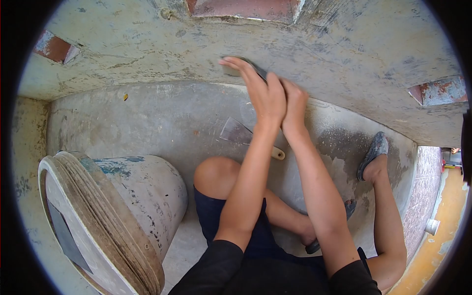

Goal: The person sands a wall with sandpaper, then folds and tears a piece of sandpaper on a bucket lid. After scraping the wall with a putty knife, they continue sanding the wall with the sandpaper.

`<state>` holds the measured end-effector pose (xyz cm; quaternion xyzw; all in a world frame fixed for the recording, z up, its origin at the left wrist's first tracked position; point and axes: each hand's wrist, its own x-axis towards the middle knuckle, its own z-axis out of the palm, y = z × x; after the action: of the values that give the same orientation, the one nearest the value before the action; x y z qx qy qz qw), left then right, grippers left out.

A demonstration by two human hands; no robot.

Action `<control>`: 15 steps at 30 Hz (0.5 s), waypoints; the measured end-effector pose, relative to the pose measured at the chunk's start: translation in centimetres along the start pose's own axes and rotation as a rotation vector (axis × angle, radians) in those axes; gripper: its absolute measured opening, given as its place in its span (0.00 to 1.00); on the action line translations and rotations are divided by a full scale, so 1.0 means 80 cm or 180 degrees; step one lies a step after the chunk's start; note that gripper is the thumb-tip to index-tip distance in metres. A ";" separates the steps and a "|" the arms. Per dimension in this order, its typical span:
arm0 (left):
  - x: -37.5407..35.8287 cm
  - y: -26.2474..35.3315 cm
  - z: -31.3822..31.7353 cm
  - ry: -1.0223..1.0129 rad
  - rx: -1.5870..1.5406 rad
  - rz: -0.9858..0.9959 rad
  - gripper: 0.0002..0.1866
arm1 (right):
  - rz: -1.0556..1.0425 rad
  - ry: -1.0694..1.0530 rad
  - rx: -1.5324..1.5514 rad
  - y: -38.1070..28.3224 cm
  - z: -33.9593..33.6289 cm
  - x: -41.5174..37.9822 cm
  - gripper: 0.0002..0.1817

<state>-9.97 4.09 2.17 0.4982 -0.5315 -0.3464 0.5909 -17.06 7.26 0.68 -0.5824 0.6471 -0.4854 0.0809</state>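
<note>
My left hand presses a dark, flat piece of sandpaper against the lower part of the wall, its fingers long and slightly blurred. Right beside it, touching it, my right hand is closed with curled fingers at the sandpaper's right end; its fingertips are partly hidden. On the floor below my wrists lies a putty knife with a broad blade and a pale handle, partly covered by my left forearm.
At the left, a large paint-stained bucket stands with a lid, and a dark grey sheet lies on top. My bent knee and sandalled foot are close to the wall. Recesses open in the wall. Damp patches mark the floor.
</note>
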 end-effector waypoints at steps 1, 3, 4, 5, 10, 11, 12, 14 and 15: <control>0.006 0.006 -0.005 0.0163 -0.0028 -0.0043 0.45 | 0.0083 -0.0081 0.0076 -0.011 0.001 0.008 0.09; 0.005 0.011 0.005 0.0194 -0.0027 -0.0073 0.46 | 0.0154 -0.0153 0.0161 -0.015 -0.004 0.012 0.09; 0.000 0.016 0.016 0.0170 0.0000 0.0137 0.46 | 0.0159 -0.0070 0.0099 -0.010 -0.017 0.009 0.09; -0.006 0.022 0.027 0.0142 0.0025 0.0338 0.46 | 0.0170 0.0008 0.0030 -0.002 -0.032 0.006 0.09; -0.046 0.055 0.063 -0.0507 -0.0196 0.0456 0.48 | 0.0575 0.0194 -0.0518 0.030 -0.090 -0.015 0.08; -0.045 0.055 0.062 -0.0461 -0.0252 0.0510 0.48 | 0.0579 0.0217 -0.0525 0.027 -0.088 -0.013 0.08; -0.043 0.055 0.060 -0.0412 -0.0304 0.0574 0.48 | 0.0341 0.0389 -0.0255 0.023 -0.078 -0.008 0.08; -0.017 0.051 0.037 -0.0258 -0.0105 0.0844 0.48 | 0.0213 0.0444 0.0174 0.003 -0.054 0.003 0.08; -0.005 0.050 0.023 -0.0104 0.0103 0.1083 0.48 | 0.0224 0.0452 0.0183 -0.009 -0.042 0.009 0.08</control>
<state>-12.34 5.07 5.75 0.4048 -0.6233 -0.2409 0.6242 -19.03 8.56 3.30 -0.5208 0.6570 -0.5407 0.0685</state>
